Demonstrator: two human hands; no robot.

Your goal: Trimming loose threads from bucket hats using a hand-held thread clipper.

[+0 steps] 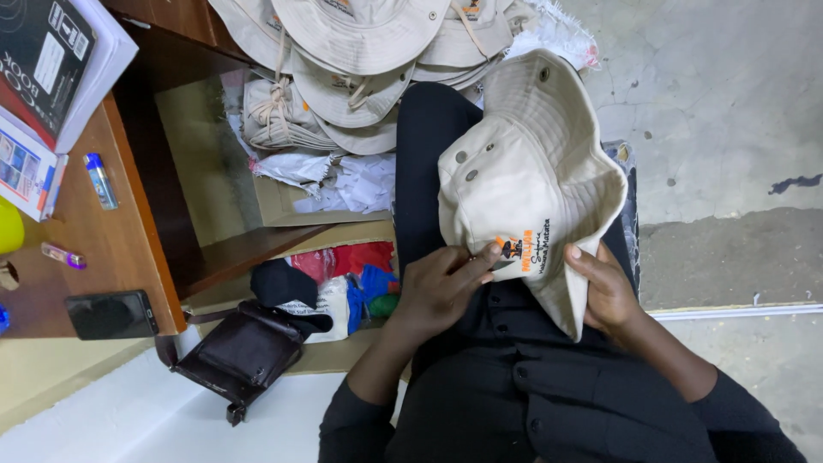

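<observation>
Your left hand (437, 287) pinches the front of the cream bucket hat (527, 184) beside its orange and black embroidery; your right hand (604, 291) grips the soft brim's lower edge; the hat rests over your dark-clothed lap, metal eyelets showing on its crown; a brown leather bag (240, 351) lies on the floor to your left; the wooden desk (111, 240) edge crowds that side; open concrete floor (720, 103) lies right; beyond, a pile of matching hats (343, 60) sits stacked.
</observation>
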